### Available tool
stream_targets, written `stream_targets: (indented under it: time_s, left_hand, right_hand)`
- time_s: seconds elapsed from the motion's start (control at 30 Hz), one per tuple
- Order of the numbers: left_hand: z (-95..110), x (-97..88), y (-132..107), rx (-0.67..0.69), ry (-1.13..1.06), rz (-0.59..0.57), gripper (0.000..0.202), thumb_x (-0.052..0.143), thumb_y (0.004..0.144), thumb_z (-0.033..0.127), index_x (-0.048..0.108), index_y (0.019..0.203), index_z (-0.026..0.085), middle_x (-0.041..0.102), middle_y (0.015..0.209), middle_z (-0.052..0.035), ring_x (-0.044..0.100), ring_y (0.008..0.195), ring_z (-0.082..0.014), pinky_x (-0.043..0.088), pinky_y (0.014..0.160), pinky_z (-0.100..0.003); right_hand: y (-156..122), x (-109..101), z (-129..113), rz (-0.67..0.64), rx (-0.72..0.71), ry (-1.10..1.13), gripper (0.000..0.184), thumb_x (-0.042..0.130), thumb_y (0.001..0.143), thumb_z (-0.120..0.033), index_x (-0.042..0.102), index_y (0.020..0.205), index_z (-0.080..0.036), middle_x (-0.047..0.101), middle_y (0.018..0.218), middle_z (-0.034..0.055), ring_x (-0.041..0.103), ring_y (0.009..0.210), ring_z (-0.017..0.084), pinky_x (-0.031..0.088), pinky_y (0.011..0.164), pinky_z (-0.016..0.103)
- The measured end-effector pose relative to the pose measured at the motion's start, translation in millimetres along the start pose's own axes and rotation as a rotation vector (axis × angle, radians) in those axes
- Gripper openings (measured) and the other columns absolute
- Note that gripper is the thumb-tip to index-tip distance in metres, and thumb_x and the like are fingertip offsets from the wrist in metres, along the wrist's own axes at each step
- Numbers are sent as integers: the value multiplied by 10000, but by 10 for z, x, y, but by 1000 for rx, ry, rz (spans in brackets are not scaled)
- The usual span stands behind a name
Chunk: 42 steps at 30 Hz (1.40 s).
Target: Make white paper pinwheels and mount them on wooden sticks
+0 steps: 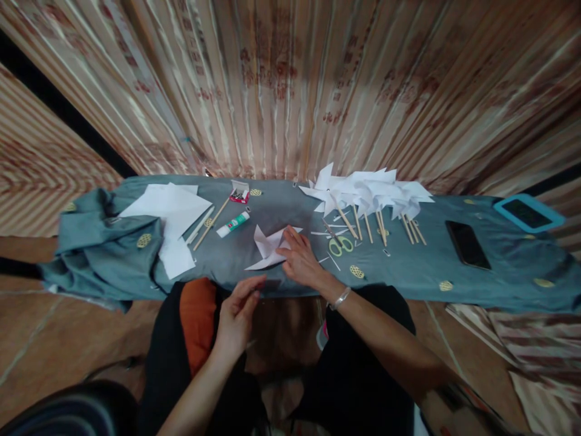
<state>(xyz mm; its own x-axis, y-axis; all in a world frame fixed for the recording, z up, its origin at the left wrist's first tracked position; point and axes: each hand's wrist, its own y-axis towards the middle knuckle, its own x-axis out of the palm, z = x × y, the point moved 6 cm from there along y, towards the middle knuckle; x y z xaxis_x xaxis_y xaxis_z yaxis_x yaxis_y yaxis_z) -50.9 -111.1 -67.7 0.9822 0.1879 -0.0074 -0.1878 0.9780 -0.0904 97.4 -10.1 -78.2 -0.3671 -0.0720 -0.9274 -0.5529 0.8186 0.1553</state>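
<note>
A white paper pinwheel (269, 247) without a stick lies on the cloth-covered table in front of me. My right hand (303, 261), with a bracelet at the wrist, holds it by its right side, the fingers bent over the paper. At the table's front edge, my left hand (236, 312) hovers just below and left of the pinwheel, apart from it. Its fingers are stretched forward with the thumb below, and nothing shows in them. A glue stick (233, 224) lies to the upper left of the pinwheel. Green-handled scissors (340, 244) rest to the right of my right hand.
Several finished pinwheels (363, 188) on wooden sticks lie at the back right. Paper sheets (175, 212) are on the left, near a loose stick (211, 224) and a small red box (239, 192) of metal pins. A phone (467, 244) and blue-framed tablet (529, 213) lie far right.
</note>
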Motion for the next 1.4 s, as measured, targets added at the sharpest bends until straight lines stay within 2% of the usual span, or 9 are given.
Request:
stream_targets:
  time_s: [0.17, 0.27, 0.37, 0.47, 0.7, 0.93, 1.1, 1.23, 1.4]
  left_hand:
    - [-273, 0, -167, -411, -394, 117, 368, 753, 674, 163, 696, 1037, 191, 704, 1128, -86, 633, 1080, -215, 479, 892, -284]
    - [-269, 13, -95, -504, -555, 169, 326, 699, 707, 72, 666, 1018, 164, 707, 1102, -100, 659, 1041, -190, 502, 870, -261]
    - [-236, 35, 6, -574, -656, 187, 159, 594, 816, 99, 634, 964, 141, 709, 1035, -120, 681, 973, -186, 528, 852, -286]
    - [-207, 93, 131, -646, -730, 149, 130, 513, 902, 229, 602, 927, 138, 696, 1014, -146, 681, 968, -210, 537, 853, -324]
    - [-87, 353, 575, -713, -697, -89, 448, 457, 906, 496, 598, 1014, 84, 685, 991, -192, 692, 886, -239, 547, 834, -341]
    - [-37, 478, 795, -681, -625, -140, 271, 520, 888, 319, 665, 994, 116, 718, 895, -105, 687, 769, -189, 556, 723, -285]
    - [117, 506, 858, -453, -575, -177, 214, 647, 758, 306, 703, 898, 154, 734, 825, -50, 676, 788, -205, 535, 745, -298]
    - [261, 497, 890, -307, -510, -235, 263, 686, 699, 443, 696, 748, 185, 739, 826, -52, 671, 921, -269, 527, 793, -341]
    - [403, 516, 839, -305, -464, -424, 567, 585, 690, 684, 711, 923, 182, 734, 944, -109, 624, 1064, -356, 530, 818, -423]
  right_hand:
    - [-17, -51, -15, 53, -10, 30, 405, 585, 701, -123, 704, 1088, -122, 407, 1467, 208, 219, 1434, 316, 239, 1106, 490]
    - [-21, -22, 7, 99, -3, 39, 362, 545, 747, -109, 716, 1065, -136, 442, 1444, 200, 244, 1426, 313, 262, 1093, 502]
    - [-6, 17, 44, 118, 10, 63, 340, 521, 774, -95, 729, 1038, -140, 454, 1433, 195, 250, 1425, 313, 272, 1087, 503]
    - [12, 14, 90, 119, 38, 124, 324, 526, 779, -104, 740, 1015, -164, 443, 1448, 170, 251, 1424, 314, 279, 1083, 520]
    - [-32, -110, 116, 158, 52, 230, 329, 521, 787, -101, 737, 1018, -194, 437, 1456, 131, 256, 1422, 303, 293, 1080, 529]
    - [-118, -290, 36, 225, 3, 160, 350, 489, 823, -106, 695, 1094, -188, 390, 1479, 137, 211, 1438, 291, 289, 1092, 512]
    - [-199, -458, -58, 245, -31, 76, 483, 526, 793, -168, 546, 1275, -193, 252, 1549, 123, 119, 1458, 296, 286, 1096, 516]
    - [-239, -572, -107, 243, -36, 39, 562, 552, 770, -210, 474, 1326, -196, 198, 1563, 129, 88, 1460, 314, 278, 1093, 530]
    - [-269, -684, -129, 263, -36, 9, 630, 549, 765, -217, 406, 1378, -224, 173, 1575, 103, 94, 1459, 330, 246, 1108, 552]
